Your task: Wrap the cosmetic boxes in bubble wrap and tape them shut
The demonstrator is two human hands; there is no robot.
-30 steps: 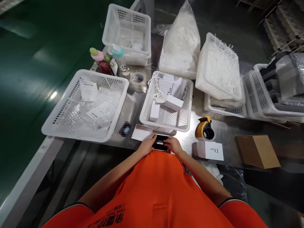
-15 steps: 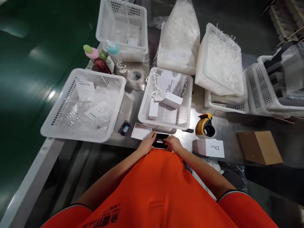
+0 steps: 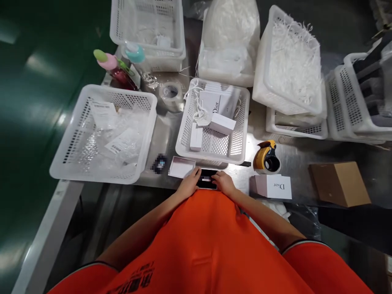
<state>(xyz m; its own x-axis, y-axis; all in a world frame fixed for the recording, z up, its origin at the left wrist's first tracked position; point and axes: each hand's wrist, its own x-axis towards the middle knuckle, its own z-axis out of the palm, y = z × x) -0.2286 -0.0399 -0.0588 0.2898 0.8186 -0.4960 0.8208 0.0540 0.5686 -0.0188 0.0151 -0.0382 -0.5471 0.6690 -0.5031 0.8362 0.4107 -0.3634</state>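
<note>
A small box with a black inside (image 3: 207,179) lies at the table's front edge, close against the orange shirt. My left hand (image 3: 190,183) grips its left side, with the thumb on the rim. At the right end of the box is my right hand (image 3: 224,182), its fingers bent over the black inside. A small item with a pale label sits in the middle of the box. Just left of it lies an open white box part (image 3: 181,167), which my left hand is beside.
Behind the hands stands a white basket (image 3: 211,157) with white Dior boxes. A basket of clear wrap (image 3: 104,177) is at left. To the right are a yellow tape dispenser (image 3: 262,157), a Dior box (image 3: 279,187) and a brown carton (image 3: 339,183).
The view has shifted slightly, so the far baskets sit higher in the picture. Both hands stay at the black-lined box, with little visible movement.
</note>
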